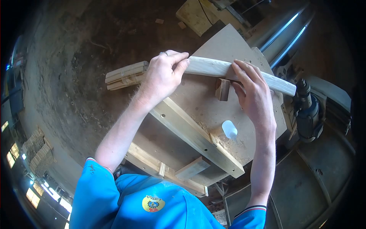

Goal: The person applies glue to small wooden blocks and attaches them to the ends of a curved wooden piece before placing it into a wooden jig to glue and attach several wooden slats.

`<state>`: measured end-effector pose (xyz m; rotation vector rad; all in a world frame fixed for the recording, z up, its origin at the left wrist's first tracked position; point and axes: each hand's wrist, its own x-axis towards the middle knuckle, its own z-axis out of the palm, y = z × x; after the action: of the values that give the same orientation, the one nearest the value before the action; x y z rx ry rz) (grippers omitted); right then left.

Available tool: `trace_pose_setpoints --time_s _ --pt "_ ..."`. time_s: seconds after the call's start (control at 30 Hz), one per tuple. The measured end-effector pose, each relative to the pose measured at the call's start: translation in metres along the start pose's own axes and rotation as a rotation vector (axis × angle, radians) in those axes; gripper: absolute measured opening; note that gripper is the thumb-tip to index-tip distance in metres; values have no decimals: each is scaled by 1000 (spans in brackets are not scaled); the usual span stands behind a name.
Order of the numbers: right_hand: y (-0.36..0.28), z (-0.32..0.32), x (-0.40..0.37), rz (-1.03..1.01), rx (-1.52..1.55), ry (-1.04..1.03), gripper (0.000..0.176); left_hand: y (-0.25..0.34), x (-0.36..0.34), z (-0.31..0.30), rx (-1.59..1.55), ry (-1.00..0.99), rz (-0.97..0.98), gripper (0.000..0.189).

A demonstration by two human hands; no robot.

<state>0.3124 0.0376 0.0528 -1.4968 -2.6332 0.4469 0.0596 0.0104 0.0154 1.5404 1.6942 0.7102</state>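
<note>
A long pale wooden slat runs across the upper middle of the view and looks slightly bowed. My left hand is closed round its left end, thumb and forefinger pinched together. My right hand grips the slat farther right, fingers over the top and thumb underneath. Between my hands, a small brown wooden block stands just below the slat. A bundle of wooden strips shows to the left, partly hidden behind my left hand.
A sawdusted board lies below my hands. Two long drilled wooden rails frame it nearer me. A translucent white bottle lies among the sawdust. A dark motor-like machine part stands at the right, near two shiny metal bars.
</note>
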Motion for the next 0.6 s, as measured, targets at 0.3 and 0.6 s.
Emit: trace_pose_setpoints --time_s 0.3,0.6 --pt "3 2 4 33 95 47 38 1 0 -2 -1 -10 34 25" --pt "4 1 5 28 102 47 39 5 0 -7 -40 -12 7 20"
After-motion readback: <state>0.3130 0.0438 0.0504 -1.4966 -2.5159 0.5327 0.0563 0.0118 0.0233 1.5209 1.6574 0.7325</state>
